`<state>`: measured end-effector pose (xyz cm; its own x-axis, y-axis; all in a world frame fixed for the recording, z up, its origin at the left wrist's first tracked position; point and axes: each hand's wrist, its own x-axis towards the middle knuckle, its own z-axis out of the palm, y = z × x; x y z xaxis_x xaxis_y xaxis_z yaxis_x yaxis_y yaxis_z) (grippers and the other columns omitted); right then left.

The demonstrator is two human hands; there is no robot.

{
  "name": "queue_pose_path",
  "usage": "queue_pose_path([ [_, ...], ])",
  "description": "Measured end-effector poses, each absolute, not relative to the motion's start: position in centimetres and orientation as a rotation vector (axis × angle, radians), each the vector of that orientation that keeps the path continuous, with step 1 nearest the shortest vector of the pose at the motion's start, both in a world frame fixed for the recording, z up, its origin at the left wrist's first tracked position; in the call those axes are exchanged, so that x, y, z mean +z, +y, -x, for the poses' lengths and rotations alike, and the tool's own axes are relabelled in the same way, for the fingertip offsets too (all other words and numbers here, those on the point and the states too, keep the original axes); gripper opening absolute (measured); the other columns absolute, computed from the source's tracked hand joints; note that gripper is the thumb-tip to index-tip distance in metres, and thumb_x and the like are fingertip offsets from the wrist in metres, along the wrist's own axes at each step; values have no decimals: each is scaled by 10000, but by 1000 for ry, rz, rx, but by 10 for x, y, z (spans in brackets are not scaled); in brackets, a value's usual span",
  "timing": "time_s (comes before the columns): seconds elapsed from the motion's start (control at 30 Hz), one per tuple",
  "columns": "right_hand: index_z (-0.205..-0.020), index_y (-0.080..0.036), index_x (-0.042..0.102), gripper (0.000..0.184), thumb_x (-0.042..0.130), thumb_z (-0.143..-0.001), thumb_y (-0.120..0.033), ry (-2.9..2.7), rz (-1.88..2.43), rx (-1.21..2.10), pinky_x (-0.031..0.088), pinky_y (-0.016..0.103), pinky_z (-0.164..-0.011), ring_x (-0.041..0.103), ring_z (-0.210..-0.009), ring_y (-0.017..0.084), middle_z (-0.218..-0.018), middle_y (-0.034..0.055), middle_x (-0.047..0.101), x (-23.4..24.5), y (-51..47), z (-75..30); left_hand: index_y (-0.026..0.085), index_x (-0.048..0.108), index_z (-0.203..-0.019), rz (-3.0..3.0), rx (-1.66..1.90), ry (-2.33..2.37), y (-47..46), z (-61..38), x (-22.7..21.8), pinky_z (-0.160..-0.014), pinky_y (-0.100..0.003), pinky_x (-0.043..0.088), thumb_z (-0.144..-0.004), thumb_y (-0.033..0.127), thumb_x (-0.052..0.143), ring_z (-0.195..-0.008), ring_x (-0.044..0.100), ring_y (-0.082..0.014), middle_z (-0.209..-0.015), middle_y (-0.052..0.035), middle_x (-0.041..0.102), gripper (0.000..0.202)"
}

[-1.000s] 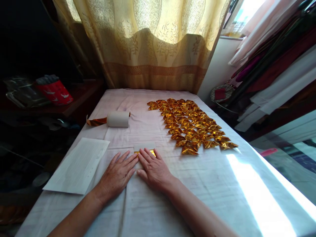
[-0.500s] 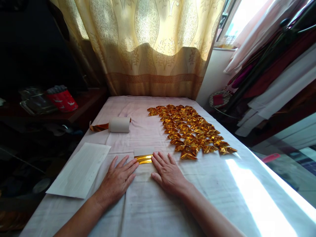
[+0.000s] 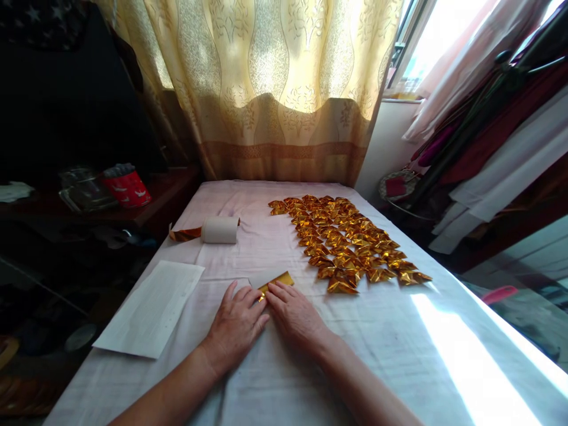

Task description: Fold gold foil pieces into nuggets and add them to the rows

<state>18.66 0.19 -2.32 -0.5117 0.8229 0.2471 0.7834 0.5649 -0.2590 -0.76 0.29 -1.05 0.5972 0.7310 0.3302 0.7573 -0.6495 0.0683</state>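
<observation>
My left hand and my right hand lie side by side on the white cloth-covered table, fingers stretched flat. Their fingertips press on a small gold foil paper with a white underside, now tilted up to the right. Just right of it spreads a large group of several folded gold paper pieces.
A white roll with gold foil trailing from it lies at the back left. A white sheet of paper hangs near the left table edge. A patterned curtain is behind; clothes hang at the right. A red container stands on a dark shelf.
My hands have come back together over the gold paper, and the paper has turned from lying level to slanting up to the right. The view has tilted slightly upward.
</observation>
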Motion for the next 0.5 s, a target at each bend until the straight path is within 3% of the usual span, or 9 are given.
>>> queue_pose_path([
  [0.13, -1251, -174, 640, 329, 462, -975, -206, -2370, 1232, 234, 439, 417, -1088, 527, -1279, 226, -1336, 110, 620, -27, 11, -194, 288, 680, -1123, 2830, -490, -1213, 14, 9, -2, -1111, -532, 287, -953, 301, 511, -1028, 598, -227, -1043, -21, 718, 240],
  [0.37, -1234, -174, 650, 324, 468, -967, -194, -2324, 1218, 289, 414, 448, -1106, 529, -1268, 241, -1332, 107, 621, -26, 10, -199, 312, 689, -1110, 2926, -547, -999, 25, 31, -6, -1135, -494, 244, -972, 341, 489, -1093, 595, -217, -1151, 9, 723, 245],
  [0.5, -1195, -181, 671, 303, 487, -955, -186, -2293, 1241, 317, 427, 451, -1086, 555, -1227, 242, -1293, 111, 645, -22, 11, -195, 284, 707, -985, 2964, -609, -984, 32, 31, -5, -1135, -471, 237, -971, 333, 500, -1028, 622, -189, -1024, 16, 752, 213],
])
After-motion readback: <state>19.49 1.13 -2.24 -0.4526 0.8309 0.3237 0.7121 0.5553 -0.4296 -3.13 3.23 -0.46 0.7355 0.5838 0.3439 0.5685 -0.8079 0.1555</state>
